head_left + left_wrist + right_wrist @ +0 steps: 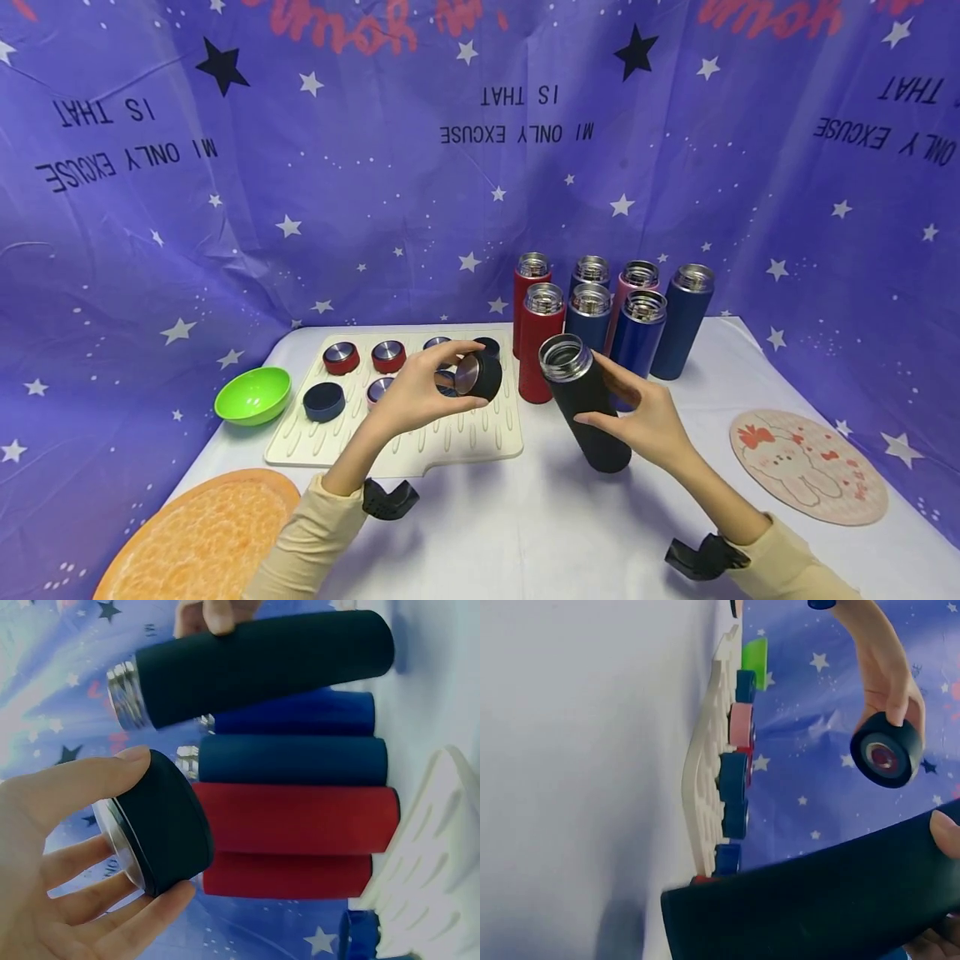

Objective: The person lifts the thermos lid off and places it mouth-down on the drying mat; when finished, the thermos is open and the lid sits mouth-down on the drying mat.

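My left hand (420, 392) pinches a black bottle lid (491, 377) between thumb and fingers, above the right part of the cream drying tray (472, 446). The lid is turned on its side, its metal face towards my left palm in the left wrist view. My right hand (656, 421) grips a black thermos bottle (588, 412) around its body. That bottle has no lid on, and it leans with its steel mouth towards the left hand. Lid and bottle mouth are apart. Whether the bottle's base touches the table cannot be told.
Several lidless bottles, among them a red bottle (536, 358) and a navy bottle (682, 325), stand behind the black one. Lids such as a red lid (341, 358) lie on the tray. A green bowl (253, 396), an orange mat (217, 537) and a rabbit mat (810, 467) lie around.
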A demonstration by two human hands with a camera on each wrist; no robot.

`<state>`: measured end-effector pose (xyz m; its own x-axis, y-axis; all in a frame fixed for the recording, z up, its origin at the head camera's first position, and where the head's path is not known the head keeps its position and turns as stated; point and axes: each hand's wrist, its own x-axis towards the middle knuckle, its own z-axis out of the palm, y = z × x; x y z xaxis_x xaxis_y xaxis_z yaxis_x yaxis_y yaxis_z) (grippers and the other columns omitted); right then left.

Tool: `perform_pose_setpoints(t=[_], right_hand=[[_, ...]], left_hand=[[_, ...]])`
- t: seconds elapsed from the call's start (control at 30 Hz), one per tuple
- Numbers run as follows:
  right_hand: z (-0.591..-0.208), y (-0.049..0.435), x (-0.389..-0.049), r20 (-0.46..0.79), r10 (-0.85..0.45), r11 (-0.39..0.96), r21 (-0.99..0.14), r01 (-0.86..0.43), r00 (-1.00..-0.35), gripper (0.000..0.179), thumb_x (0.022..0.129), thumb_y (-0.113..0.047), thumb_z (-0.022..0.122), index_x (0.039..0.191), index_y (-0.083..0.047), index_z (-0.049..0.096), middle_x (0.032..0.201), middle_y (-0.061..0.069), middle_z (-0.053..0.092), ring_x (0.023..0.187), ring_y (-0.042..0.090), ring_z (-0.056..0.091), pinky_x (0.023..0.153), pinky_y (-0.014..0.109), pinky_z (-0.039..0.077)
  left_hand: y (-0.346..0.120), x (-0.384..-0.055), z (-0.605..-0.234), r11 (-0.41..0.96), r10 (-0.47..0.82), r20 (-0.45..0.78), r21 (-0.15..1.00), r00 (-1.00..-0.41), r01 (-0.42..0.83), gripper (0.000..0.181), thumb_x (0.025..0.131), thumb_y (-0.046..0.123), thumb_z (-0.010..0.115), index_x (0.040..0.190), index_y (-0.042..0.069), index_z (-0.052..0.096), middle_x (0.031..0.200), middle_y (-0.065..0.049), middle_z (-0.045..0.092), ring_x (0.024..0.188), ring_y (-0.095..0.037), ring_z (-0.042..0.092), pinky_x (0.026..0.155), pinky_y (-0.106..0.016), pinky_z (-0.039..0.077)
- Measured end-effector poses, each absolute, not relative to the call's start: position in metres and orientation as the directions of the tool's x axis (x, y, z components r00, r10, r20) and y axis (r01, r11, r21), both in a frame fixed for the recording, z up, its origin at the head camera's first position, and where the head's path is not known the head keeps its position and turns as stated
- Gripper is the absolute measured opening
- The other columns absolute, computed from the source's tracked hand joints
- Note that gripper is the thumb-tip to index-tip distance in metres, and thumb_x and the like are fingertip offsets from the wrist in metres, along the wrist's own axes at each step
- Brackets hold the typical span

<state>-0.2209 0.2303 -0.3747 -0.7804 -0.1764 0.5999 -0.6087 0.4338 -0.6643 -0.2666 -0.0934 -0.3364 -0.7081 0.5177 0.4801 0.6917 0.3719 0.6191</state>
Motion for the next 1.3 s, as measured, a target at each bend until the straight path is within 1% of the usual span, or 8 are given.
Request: perform_pose_setpoints(t=[0.17,0.3,0.47,0.57,0.63,0.77,0.93,1.3], right_hand=[[-0.377,0.245,-0.217,0.578,-0.099,0.443,-0.703,-0.556,-0.810,0.079,0.067,-0.004,0.087,0.137,0.001,0.050,0.128,0.018,0.059,0.111,0.009,0.060,0.090,0.018,0.048],[-0.377,0.255,-0.214,0.593,-0.055,0.478,-0.691,-0.543,-0.803,0.079,0.066,-0.003,0.088,0.137,-0.001,0.052,0.122,0.018,0.063,0.107,-0.005,0.057,0.091,0.015,0.046],[-0.372,0.265,-0.209,0.607,-0.018,0.502,-0.681,-0.532,-0.794,0.080,0.064,0.000,0.088,0.136,-0.001,0.053,0.121,0.021,0.063,0.107,-0.006,0.057,0.091,0.012,0.044],[-0.369,0.272,-0.207,0.598,0.005,0.504,-0.694,-0.514,-0.802,0.079,0.065,0.000,0.087,0.136,-0.001,0.052,0.121,0.019,0.063,0.106,-0.006,0.057,0.090,0.012,0.045],[-0.367,0.277,-0.205,0.585,0.022,0.501,-0.708,-0.498,-0.811,0.079,0.067,0.000,0.086,0.137,-0.001,0.051,0.122,0.014,0.064,0.105,-0.006,0.058,0.090,0.012,0.046],[-0.363,0.289,-0.202,0.561,0.048,0.503,-0.729,-0.465,-0.827,0.079,0.070,-0.002,0.085,0.140,-0.002,0.048,0.125,0.002,0.062,0.106,-0.007,0.056,0.088,0.010,0.046],[-0.360,0.304,-0.200,0.535,0.090,0.514,-0.747,-0.421,-0.840,0.078,0.073,-0.004,0.084,0.142,-0.006,0.047,0.129,0.002,0.060,0.106,-0.007,0.055,0.086,0.009,0.046],[-0.357,0.341,-0.208,0.541,0.211,0.537,-0.760,-0.366,-0.814,0.076,0.073,-0.003,0.083,0.142,-0.011,0.049,0.117,-0.018,0.059,0.101,-0.008,0.057,0.085,0.007,0.045]], left_hand=[[-0.090,-0.281,-0.343,0.418,0.540,0.445,0.596,-0.715,0.686,0.064,0.073,0.022,0.086,0.130,0.015,0.059,0.112,0.002,0.062,0.101,-0.013,0.057,0.077,-0.027,0.056],[-0.086,-0.294,-0.349,0.450,0.574,0.436,0.539,-0.693,0.712,0.064,0.072,0.022,0.087,0.129,0.011,0.060,0.108,0.000,0.063,0.098,-0.014,0.057,0.074,-0.030,0.057],[-0.078,-0.310,-0.357,0.486,0.634,0.419,0.439,-0.651,0.756,0.064,0.069,0.021,0.088,0.125,0.004,0.062,0.110,-0.004,0.066,0.098,-0.016,0.061,0.083,-0.034,0.053],[-0.073,-0.319,-0.362,0.520,0.653,0.379,0.404,-0.655,0.752,0.063,0.068,0.022,0.088,0.124,0.005,0.063,0.115,-0.005,0.066,0.102,-0.017,0.061,0.090,-0.033,0.050],[-0.069,-0.324,-0.365,0.556,0.652,0.340,0.393,-0.678,0.732,0.064,0.069,0.023,0.087,0.125,0.007,0.062,0.117,-0.005,0.065,0.106,-0.017,0.060,0.092,-0.032,0.048],[-0.063,-0.334,-0.370,0.597,0.655,0.282,0.376,-0.701,0.709,0.065,0.069,0.024,0.087,0.127,0.007,0.062,0.119,-0.006,0.064,0.108,-0.020,0.059,0.093,-0.033,0.048],[-0.057,-0.346,-0.378,0.617,0.665,0.251,0.346,-0.704,0.707,0.067,0.067,0.023,0.088,0.125,0.003,0.062,0.119,-0.009,0.064,0.108,-0.024,0.060,0.092,-0.037,0.049],[-0.044,-0.362,-0.388,0.674,0.647,0.211,0.292,-0.733,0.678,0.063,0.066,0.022,0.089,0.120,0.001,0.064,0.114,-0.011,0.066,0.105,-0.026,0.062,0.091,-0.036,0.050]])
